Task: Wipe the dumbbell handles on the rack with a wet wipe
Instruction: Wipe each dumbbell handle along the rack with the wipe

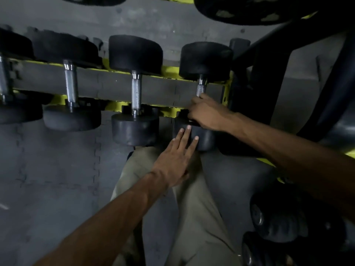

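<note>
Several black dumbbells with knurled steel handles lie across a yellow rack rail (117, 105). My right hand (205, 114) curls round the lower part of the rightmost dumbbell's handle (201, 88); no wipe shows, as the fingers hide whatever lies under them. My left hand (177, 156) has straight fingers resting on that dumbbell's near head (205, 138). The neighbouring dumbbell's handle (136, 94) stands free to the left, and another handle (71, 83) lies further left.
A dark rack upright (269, 73) rises right of my right hand. More dumbbells (276, 221) sit low at the right. A weight plate (249, 8) hangs overhead. My trouser leg (192, 208) stands over grey puzzle floor mats (57, 169).
</note>
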